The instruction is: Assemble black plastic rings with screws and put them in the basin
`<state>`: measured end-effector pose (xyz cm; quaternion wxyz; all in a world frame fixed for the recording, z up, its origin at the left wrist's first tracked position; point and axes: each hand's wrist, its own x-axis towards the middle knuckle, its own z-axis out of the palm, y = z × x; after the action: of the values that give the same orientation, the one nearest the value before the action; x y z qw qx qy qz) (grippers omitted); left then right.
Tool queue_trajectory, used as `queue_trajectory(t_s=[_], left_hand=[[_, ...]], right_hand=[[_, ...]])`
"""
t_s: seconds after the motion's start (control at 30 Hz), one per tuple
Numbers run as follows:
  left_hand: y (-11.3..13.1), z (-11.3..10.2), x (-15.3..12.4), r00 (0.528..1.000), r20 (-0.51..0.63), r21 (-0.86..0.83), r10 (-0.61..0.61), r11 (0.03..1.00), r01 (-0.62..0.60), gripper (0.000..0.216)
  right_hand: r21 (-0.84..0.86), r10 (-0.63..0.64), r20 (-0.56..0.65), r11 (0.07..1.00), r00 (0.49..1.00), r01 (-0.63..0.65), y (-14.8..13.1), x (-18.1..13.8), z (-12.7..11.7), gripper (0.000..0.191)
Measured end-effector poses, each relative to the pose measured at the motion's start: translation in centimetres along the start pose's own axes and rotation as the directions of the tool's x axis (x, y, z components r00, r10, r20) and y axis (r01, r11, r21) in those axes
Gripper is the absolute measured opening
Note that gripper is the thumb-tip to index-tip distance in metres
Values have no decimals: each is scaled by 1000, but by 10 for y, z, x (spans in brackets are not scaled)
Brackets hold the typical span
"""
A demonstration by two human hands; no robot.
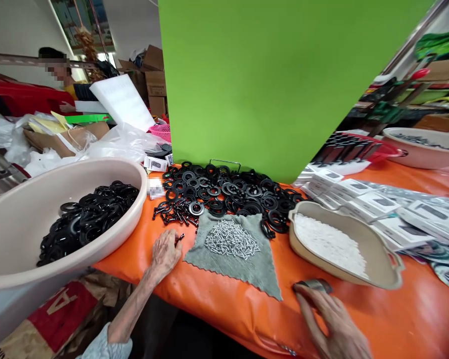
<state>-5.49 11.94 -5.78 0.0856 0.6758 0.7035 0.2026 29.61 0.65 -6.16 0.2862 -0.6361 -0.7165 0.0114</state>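
My left hand (166, 253) is closed, pinching a small black pin-like part (180, 238) between thumb and fingers just above the orange table cover. Behind it lies a loose pile of similar black parts (179, 213). At the lower right, my right hand (335, 321) has its thumb and fingers around a dark, shiny curved piece (316, 285) at the table; its exact kind cannot be made out. Between my hands, a grey-green cloth (243, 276) bears a heap of small silvery screws or pins (232, 239). Black rings (224, 189) are heaped behind the cloth.
A large pale tub (97, 167) with black rings stands at the left. To the right are a beige basin (303, 249) of small white pieces and stacked white boxes (377, 204). A green panel (254, 89) rises behind the rings. Another person (77, 92) is at the far left.
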Motion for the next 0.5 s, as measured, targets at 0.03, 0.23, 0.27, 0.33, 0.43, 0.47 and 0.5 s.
queue_trajectory(t_s=[0.03, 0.23, 0.27, 0.33, 0.43, 0.47, 0.5], left_hand=[[-2, 1, -2, 1000, -12, 2, 4, 1000, -4, 8], [-9, 9, -13, 994, -101, -59, 51, 997, -57, 12], [-11, 11, -13, 992, -113, -78, 56, 995, -65, 13], [-12, 13, -12, 989, -135, -115, 55, 991, -71, 14], [-14, 15, -10, 986, -161, -154, 49, 985, -74, 17], [-14, 16, -10, 986, -163, -163, 47, 984, -74, 18], [-15, 16, -9, 986, -160, -173, 45, 982, -73, 19]], right_hand=[[13, -35, 9, 999, 999, 35, -13, 13, 2, 20], [-166, 68, 70, 985, 995, -56, 4, 89, -22, 30], [-205, 112, 81, 974, 990, -94, 20, 99, -29, 30], [-266, 206, 136, 950, 969, -164, 53, 116, -38, 26], [-275, 282, 295, 940, 913, -202, 89, 130, -39, 19], [-262, 284, 337, 944, 898, -200, 97, 133, -35, 22], [-245, 277, 364, 950, 889, -195, 101, 134, -32, 24]])
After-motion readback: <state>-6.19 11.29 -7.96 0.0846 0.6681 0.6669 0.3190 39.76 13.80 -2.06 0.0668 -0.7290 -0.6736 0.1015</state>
